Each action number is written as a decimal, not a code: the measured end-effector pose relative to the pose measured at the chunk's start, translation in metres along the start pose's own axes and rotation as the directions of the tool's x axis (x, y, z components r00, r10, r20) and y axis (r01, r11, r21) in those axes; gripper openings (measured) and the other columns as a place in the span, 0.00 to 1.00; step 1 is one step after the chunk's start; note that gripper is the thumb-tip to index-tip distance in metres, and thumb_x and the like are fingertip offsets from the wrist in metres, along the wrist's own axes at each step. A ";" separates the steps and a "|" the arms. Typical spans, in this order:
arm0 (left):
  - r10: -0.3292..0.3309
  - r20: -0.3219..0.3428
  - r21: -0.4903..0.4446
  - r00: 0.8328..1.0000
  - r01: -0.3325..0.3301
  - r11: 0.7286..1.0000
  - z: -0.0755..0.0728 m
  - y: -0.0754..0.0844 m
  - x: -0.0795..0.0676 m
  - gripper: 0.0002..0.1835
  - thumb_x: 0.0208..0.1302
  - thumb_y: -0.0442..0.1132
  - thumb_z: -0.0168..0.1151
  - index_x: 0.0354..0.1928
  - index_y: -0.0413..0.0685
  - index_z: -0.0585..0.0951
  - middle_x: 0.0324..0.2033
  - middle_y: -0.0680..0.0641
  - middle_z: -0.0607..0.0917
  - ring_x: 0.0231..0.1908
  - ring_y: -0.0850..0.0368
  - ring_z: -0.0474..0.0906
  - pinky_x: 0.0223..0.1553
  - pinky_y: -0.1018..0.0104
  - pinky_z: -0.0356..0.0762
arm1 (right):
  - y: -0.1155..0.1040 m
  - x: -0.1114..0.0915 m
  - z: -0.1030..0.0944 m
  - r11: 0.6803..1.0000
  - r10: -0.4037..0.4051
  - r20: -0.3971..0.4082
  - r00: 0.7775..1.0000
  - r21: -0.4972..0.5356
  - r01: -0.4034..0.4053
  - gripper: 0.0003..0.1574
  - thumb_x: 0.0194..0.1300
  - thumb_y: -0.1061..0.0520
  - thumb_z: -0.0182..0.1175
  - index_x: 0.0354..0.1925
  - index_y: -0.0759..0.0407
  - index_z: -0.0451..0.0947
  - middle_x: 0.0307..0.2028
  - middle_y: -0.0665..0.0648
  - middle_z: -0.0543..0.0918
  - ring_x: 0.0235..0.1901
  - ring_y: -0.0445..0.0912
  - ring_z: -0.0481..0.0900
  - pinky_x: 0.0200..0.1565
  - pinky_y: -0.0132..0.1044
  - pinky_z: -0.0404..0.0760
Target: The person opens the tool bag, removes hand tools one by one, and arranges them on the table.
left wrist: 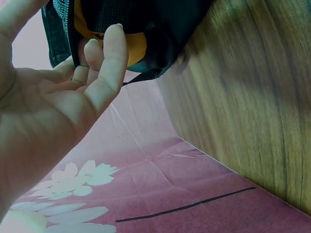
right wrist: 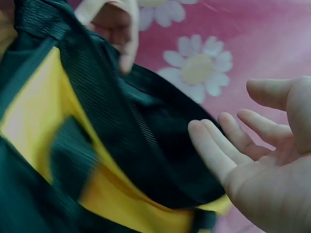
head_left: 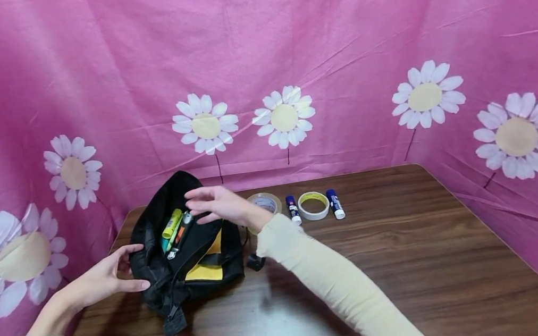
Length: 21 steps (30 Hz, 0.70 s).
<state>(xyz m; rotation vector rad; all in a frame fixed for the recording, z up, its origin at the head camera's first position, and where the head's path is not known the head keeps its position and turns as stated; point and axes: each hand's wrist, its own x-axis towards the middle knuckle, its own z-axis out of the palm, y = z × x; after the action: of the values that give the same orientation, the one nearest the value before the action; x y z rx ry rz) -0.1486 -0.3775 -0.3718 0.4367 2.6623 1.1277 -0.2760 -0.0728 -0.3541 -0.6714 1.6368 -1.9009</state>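
Observation:
A black-and-yellow zippered bag [head_left: 164,284] lies on the left part of the table with its mouth spread wide. Inside it show a yellow highlighter [head_left: 172,223], a black-and-orange tool [head_left: 180,234] that looks like a box cutter, and other slim items partly covered. My left hand [head_left: 103,276] grips the bag's left side, and its curled fingers [left wrist: 109,68] meet the fabric in the left wrist view. Over the bag's right rim hovers my right hand [head_left: 219,204], fingers extended and palm bare. In the right wrist view its fingers [right wrist: 211,145] appear beside the bag's opening.
Right of the bag, along the back of the wooden table [head_left: 400,242], lie a roll of clear tape [head_left: 277,202], a glue stick [head_left: 293,209], a white tape roll [head_left: 315,216] and another glue stick [head_left: 335,204]. A pink flowered cloth [head_left: 335,50] surrounds the table.

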 end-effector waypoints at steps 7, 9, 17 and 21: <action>-0.019 -0.027 0.043 0.999 0.020 0.999 0.000 -0.001 -0.004 0.44 0.59 0.39 0.76 0.70 0.32 0.61 0.40 0.45 0.77 0.41 0.55 0.72 0.38 0.67 0.73 | 0.041 0.027 0.028 0.997 0.063 -0.022 0.998 0.038 -0.062 0.28 0.75 0.61 0.58 0.70 0.64 0.69 0.57 0.56 0.80 0.58 0.55 0.79 0.53 0.43 0.81; -0.034 -0.032 0.045 0.999 0.036 0.998 0.001 -0.002 -0.006 0.44 0.59 0.40 0.75 0.71 0.33 0.61 0.41 0.45 0.76 0.41 0.54 0.71 0.37 0.66 0.73 | 0.049 0.032 0.033 0.997 0.071 -0.044 0.996 0.045 -0.069 0.29 0.75 0.61 0.59 0.70 0.63 0.69 0.57 0.57 0.80 0.62 0.60 0.76 0.54 0.44 0.81; -0.067 -0.023 -0.002 0.997 0.067 0.998 0.003 -0.007 -0.009 0.44 0.61 0.40 0.74 0.72 0.35 0.59 0.41 0.43 0.73 0.40 0.57 0.69 0.35 0.66 0.71 | 0.080 0.044 0.047 0.984 0.180 -0.274 0.945 0.050 -0.173 0.33 0.68 0.63 0.65 0.68 0.60 0.69 0.46 0.55 0.79 0.56 0.62 0.78 0.51 0.51 0.82; -0.049 -0.033 0.000 0.998 0.049 0.999 0.005 -0.007 -0.004 0.43 0.61 0.39 0.74 0.72 0.35 0.60 0.41 0.44 0.73 0.40 0.56 0.69 0.35 0.66 0.71 | 0.091 0.045 0.048 0.973 0.224 -0.359 0.906 0.036 -0.226 0.37 0.67 0.63 0.66 0.70 0.59 0.65 0.52 0.58 0.80 0.55 0.56 0.80 0.55 0.54 0.79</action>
<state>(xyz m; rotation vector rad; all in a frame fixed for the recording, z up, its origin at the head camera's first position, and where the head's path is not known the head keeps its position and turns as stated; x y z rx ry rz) -0.1442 -0.3805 -0.3796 0.3544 2.6866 1.1298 -0.2691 -0.1489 -0.4361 -0.1230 1.8502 -1.9265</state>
